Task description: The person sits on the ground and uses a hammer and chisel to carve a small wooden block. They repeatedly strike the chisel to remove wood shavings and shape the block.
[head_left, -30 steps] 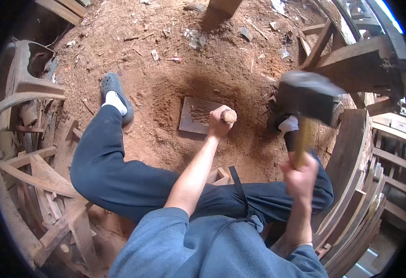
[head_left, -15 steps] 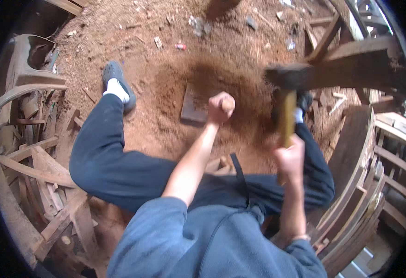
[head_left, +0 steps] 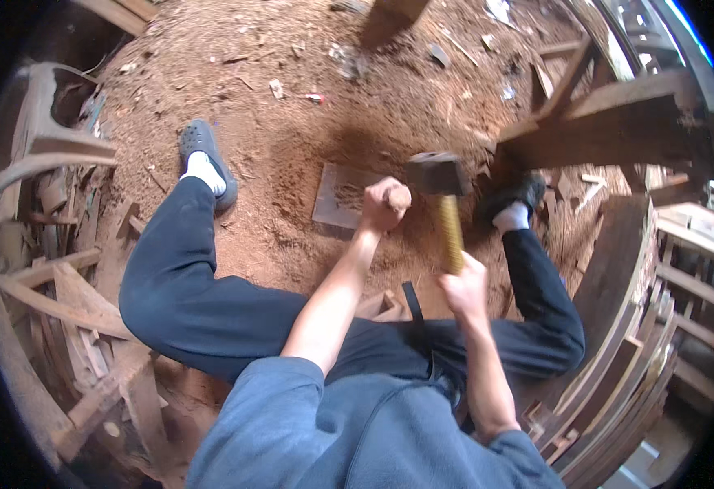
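Observation:
My left hand (head_left: 383,207) is closed round an upright wooden tool handle (head_left: 398,198). Its pale round butt faces up, and the lower end is hidden beneath my fist. Under and beside that fist, a flat brown wooden board (head_left: 331,204) lies on the ground, partly covered with wood dust. To the right, my right hand (head_left: 466,285) grips a hammer (head_left: 450,232) by its yellow handle. The hammer's dark blocky head (head_left: 437,174) is just right of the wooden butt, apart from it.
My shod feet flank the board. Scrap wood (head_left: 88,310) is heaped at the left. Stacked curved planks (head_left: 618,359) stand at the right, below a thick timber beam (head_left: 601,130). Wood dust and litter cover the ground (head_left: 243,147).
The hammer has swung left, from beside my right foot to near the wooden butt. My right hand moved left with it. My left hand has kept its grip on the wooden tool handle.

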### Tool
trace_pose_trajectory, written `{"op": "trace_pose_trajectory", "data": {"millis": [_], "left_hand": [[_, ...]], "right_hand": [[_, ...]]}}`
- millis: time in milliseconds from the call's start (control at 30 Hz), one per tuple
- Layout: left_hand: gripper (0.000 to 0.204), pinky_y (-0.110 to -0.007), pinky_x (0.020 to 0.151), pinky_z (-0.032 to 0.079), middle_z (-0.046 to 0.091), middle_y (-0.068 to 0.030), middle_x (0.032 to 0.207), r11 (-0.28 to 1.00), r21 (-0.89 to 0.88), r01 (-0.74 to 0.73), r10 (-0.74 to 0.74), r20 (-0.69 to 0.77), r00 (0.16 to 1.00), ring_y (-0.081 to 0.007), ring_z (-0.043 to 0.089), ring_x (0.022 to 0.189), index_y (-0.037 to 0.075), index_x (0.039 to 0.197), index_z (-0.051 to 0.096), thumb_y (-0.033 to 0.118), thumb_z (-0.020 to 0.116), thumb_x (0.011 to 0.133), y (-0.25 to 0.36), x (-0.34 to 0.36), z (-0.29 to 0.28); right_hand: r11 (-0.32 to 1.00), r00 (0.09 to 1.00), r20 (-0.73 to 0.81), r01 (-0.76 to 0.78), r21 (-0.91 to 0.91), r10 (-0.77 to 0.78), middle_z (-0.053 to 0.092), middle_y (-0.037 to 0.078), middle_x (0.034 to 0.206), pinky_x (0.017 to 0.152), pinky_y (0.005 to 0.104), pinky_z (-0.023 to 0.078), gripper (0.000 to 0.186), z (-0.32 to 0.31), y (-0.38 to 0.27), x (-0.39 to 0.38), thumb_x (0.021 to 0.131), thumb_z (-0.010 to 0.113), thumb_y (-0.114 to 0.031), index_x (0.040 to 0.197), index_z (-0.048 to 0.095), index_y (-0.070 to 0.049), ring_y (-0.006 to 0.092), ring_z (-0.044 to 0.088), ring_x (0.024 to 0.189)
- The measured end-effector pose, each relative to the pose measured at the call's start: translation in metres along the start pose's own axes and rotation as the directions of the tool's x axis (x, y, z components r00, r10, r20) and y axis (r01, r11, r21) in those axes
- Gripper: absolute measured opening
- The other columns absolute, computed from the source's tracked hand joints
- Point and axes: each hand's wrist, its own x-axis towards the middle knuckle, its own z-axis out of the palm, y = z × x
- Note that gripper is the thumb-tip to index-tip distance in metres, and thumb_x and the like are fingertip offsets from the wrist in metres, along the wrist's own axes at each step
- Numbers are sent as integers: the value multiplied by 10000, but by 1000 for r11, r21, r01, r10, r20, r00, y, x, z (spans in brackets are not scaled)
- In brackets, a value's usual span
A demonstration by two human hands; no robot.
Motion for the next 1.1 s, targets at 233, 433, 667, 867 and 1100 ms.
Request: {"op": "trace_pose_trajectory", "data": {"millis": [233, 433, 667, 867, 1100], "left_hand": [[168, -338, 623, 521, 620, -114, 716, 994, -15, 106, -106, 13, 994, -285, 648, 682, 58, 740, 568, 52, 707, 647, -4, -15, 0], [118, -354, 625, 525, 646, -128, 729, 988, -41, 151, -152, 2, 988, -311, 662, 701, 52, 777, 600, 39, 669, 682, -6, -13, 0], [72, -353, 622, 519, 645, -129, 719, 974, -144, 176, -164, 96, 982, -281, 666, 688, 59, 736, 600, 40, 652, 690, -4, -15, -10], [215, -326, 656, 521, 639, -95, 737, 965, -15, 263, -261, 82, 962, -248, 659, 707, 48, 772, 575, 9, 736, 635, -1, -12, -10], [177, -331, 669, 526, 642, -103, 756, 986, 17, 168, -169, 136, 976, -271, 662, 733, 51, 787, 588, 14, 709, 664, -1, -13, -8]], "right_hand": [[739, 922, -366, 332, 587, -124, 385, 10, 513, 382, 241, 364, 205, -128, -92, -24, 678, 576, 13, 740, 397, -68, 96, 358, 384], [969, 917, -315, 216, -120, -244, 577, 140, 622, 594, 389, 476, 73, -11, -49, -9, 685, 541, -21, 747, 581, -18, 257, 561, 566], [927, 904, 210, -373, -40, 373, 502, 55, 574, 530, 298, 406, 123, 6, 20, 3, 677, 561, -42, 782, 551, 22, 112, 441, 556], [859, 850, 322, -484, 167, 417, 452, -2, 541, 344, 262, 333, 182, -16, 11, -11, 648, 597, 32, 734, 464, -56, 94, 415, 379], [701, 765, 393, -635, 325, 510, 452, 35, 513, 328, 279, 348, 130, -27, 41, -38, 664, 572, 14, 707, 465, -45, 120, 402, 349]]}}
